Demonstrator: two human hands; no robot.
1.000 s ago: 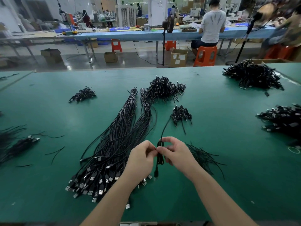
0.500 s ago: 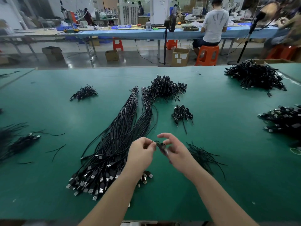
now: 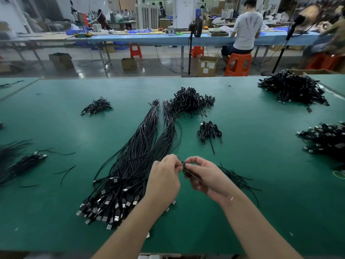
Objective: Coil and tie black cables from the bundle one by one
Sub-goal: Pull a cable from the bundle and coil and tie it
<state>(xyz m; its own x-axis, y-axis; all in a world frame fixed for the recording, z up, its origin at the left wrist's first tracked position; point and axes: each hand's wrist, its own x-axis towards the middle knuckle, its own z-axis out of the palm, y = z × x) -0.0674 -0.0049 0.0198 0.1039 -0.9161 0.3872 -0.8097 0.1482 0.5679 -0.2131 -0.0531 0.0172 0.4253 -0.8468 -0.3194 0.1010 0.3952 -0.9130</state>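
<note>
Coiled black cable (image 3: 186, 170) pinched between both hands (image 3: 183, 174).

Even overhead light, soft shadows; wide-angle edge warp, corners blurred.

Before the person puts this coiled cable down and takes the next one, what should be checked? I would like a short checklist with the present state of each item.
1. Both hands hold the coiled cable: ok, left hand and right hand pinch it.
2. Tie closed around the coil: cannot tell, fingers hide it.
3. Coil compact, no long tail hanging: ok.
4. Small pile of finished coils within reach ahead: ok.
5. Long bundle lies ready by the left hand: ok.
6. Loose ties near the right hand: ok.
</note>
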